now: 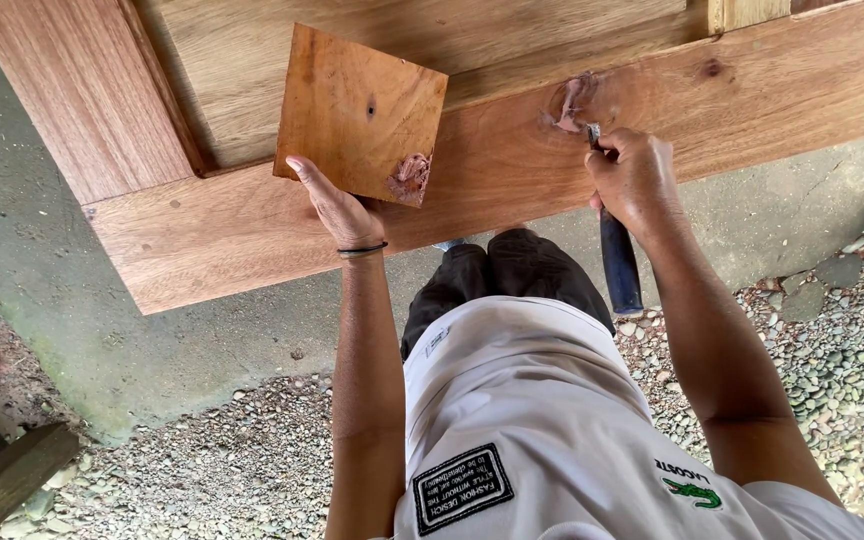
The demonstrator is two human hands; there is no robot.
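Observation:
A large wooden door frame (pixel 252 230) lies flat across the top of the view. My left hand (pixel 337 205) holds a small square wooden board (pixel 357 105) over it; a dab of pinkish filler (pixel 410 177) sits at the board's near corner. My right hand (pixel 632 175) grips a tool with a dark blue handle (pixel 619 262), its metal tip pressed against a patch of pinkish filler (pixel 572 100) around a knot in the rail. A black band circles my left wrist.
Below the door are a concrete strip (pixel 102 320) and gravel ground (pixel 232 460). Dark timber pieces (pixel 2 480) lie at the lower left. A small knot (pixel 714 68) marks the rail to the right. My white shirt fills the bottom centre.

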